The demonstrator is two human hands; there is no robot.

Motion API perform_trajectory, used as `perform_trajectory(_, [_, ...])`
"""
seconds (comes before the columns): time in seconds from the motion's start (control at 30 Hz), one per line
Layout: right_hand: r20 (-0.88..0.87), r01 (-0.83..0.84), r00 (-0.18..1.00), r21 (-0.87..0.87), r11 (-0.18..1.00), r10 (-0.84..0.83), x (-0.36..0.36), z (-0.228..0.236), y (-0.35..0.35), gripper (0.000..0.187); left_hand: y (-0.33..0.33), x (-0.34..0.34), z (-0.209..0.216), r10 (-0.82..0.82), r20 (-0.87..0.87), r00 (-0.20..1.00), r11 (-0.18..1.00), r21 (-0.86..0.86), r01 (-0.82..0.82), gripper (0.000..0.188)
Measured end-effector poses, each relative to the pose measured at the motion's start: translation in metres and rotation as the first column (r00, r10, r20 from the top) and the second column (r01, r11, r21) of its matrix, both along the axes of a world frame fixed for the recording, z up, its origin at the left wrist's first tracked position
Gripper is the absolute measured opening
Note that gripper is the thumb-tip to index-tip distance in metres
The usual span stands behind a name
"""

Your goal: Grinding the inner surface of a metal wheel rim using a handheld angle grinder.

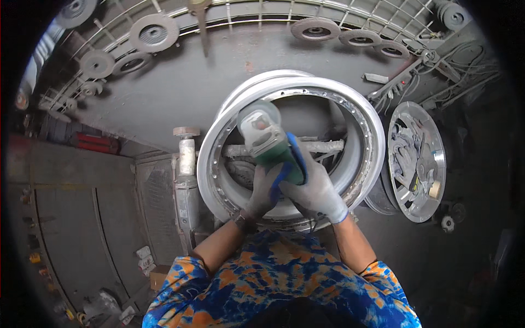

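Both my hands, in grey gloves with blue edging, are closed around a green angle grinder (275, 153). My left hand (265, 191) wraps the near left side of its body. My right hand (317, 191) grips the right side, with blue-edged fingers reaching up along it. The grinder's grey head and round disc (262, 112) point away from me, over the upper left inside of a large silver wheel rim (206, 169). Small holes line the rim's inner flange. Whether the disc touches the metal cannot be made out. A crossbar (322, 146) shows through the opening.
Several abrasive discs (155, 34) hang on a wire rack (350, 15) along the far side. At right, a silver wheel face (439, 183) holds gloves (406, 164) and loose items. A dusty upright post (187, 158) stands left of the rim. Cables (465, 57) tangle at the far right.
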State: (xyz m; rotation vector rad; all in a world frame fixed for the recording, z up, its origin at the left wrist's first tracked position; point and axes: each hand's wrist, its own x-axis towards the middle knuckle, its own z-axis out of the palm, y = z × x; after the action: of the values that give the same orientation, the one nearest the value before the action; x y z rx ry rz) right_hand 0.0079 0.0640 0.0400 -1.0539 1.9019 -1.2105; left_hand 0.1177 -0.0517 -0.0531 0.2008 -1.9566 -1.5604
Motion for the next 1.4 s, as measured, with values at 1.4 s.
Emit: perform_trajectory(1.4, [-0.69, 0.582, 0.539, -0.109, 0.806, -0.483, 0.024, -0.178, 0.178, 0.079, 0.095, -0.133, 0.047, -0.544, 0.543, 0.64, 0.816, 0.167, 0.553, 0.036])
